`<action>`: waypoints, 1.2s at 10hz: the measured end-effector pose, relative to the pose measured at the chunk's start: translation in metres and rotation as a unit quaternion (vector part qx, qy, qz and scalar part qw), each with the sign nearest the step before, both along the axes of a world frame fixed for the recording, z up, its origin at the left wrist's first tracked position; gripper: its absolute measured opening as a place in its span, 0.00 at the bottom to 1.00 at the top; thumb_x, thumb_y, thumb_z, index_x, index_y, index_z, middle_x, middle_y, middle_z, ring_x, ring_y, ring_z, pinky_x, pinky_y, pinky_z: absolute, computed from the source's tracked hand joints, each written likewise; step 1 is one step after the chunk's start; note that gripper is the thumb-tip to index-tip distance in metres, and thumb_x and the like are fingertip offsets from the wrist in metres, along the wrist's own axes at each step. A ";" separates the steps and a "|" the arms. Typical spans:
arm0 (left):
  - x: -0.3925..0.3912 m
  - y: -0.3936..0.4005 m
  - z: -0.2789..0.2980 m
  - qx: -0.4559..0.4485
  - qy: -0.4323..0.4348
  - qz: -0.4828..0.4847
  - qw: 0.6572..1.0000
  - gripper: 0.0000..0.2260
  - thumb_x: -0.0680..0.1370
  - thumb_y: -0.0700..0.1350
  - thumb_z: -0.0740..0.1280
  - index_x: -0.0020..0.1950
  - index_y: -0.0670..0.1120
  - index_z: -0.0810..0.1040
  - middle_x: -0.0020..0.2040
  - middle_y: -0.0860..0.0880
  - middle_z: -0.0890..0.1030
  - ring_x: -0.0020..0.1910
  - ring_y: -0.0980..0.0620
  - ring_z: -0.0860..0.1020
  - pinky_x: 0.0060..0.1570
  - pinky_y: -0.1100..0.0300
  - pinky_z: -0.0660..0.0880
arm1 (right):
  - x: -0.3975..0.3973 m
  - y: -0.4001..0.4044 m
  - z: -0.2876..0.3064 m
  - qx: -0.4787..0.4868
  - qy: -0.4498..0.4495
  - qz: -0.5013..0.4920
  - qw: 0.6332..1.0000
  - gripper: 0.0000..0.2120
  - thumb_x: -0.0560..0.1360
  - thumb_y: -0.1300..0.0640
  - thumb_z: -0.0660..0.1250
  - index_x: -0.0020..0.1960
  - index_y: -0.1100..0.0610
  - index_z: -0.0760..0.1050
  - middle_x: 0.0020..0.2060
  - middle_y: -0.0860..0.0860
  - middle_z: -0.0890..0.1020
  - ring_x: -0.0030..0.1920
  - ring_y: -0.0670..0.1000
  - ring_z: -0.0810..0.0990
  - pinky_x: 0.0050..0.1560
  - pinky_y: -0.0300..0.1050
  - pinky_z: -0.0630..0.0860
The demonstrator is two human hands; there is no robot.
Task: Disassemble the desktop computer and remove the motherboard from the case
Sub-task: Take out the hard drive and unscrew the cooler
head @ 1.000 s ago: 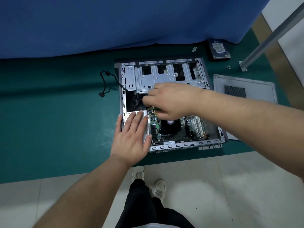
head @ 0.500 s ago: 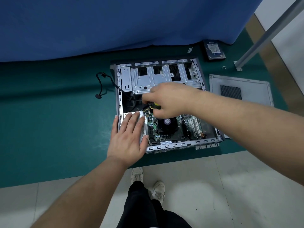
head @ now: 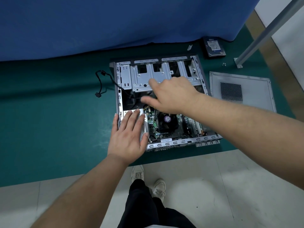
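fingers of the left hand (head: 127,137) lie straight and flat, pressing on a silver metal box (head: 142,120) at the near-left corner of the open case (head: 117,102). right hand (head: 171,94) hovers over the middle of the case, fingers spread and loose, index reaching toward the drive cage (head: 148,74), thumb pointing left over the dark gap; gripping nothing that shows, slightly blurred. motherboard (head: 153,124) sits inside the case, near half, right beside the left hand, with a cpu fan (head: 167,120) on it just under the right wrist. expansion slots (head: 192,124) lie right of the fan. black cable (head: 105,83) trails out of the case's left side onto the green mat (head: 49,112). side panel (head: 243,89) lies flat on the mat right of the case. hard drive (head: 213,46) sits at the far right by the blue curtain (head: 115,22), small screws (head: 223,64) near it. person's shoes (head: 148,180) on the tile floor (head: 230,186) below.
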State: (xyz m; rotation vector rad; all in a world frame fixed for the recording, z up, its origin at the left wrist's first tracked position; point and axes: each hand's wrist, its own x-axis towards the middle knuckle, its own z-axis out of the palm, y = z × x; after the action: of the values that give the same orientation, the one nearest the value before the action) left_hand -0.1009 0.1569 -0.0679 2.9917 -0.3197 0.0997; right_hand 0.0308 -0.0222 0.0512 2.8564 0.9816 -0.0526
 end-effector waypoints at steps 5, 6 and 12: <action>-0.001 0.001 0.001 -0.007 0.002 0.000 1.000 0.28 0.82 0.58 0.54 0.79 0.46 0.67 0.80 0.46 0.65 0.79 0.44 0.62 0.77 0.35 0.53 | -0.001 0.012 -0.002 -0.042 -0.059 -0.045 0.996 0.27 0.83 0.34 0.50 0.58 0.57 0.70 0.36 0.52 0.80 0.36 0.58 0.77 0.29 0.45 0.53; 0.000 0.000 0.000 -0.006 0.003 0.000 1.000 0.28 0.82 0.58 0.54 0.79 0.46 0.68 0.80 0.47 0.65 0.79 0.44 0.62 0.77 0.35 0.53 | 0.005 0.008 0.002 -0.028 0.030 0.117 0.992 0.16 0.82 0.46 0.59 0.61 0.57 0.69 0.48 0.54 0.81 0.46 0.59 0.77 0.35 0.48 0.63; 0.000 0.000 -0.004 -0.006 -0.017 0.000 1.000 0.28 0.82 0.58 0.54 0.78 0.47 0.67 0.79 0.47 0.66 0.79 0.44 0.63 0.78 0.36 0.52 | 0.009 -0.005 0.007 0.001 0.096 0.168 0.981 0.17 0.82 0.45 0.63 0.65 0.55 0.69 0.58 0.53 0.76 0.59 0.56 0.74 0.56 0.52 0.75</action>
State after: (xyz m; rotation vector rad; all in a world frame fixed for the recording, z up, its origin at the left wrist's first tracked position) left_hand -0.1005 0.1571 -0.0721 2.9807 -0.3228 0.1506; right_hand 0.0401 -0.0274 0.0581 2.6819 1.4865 -0.3008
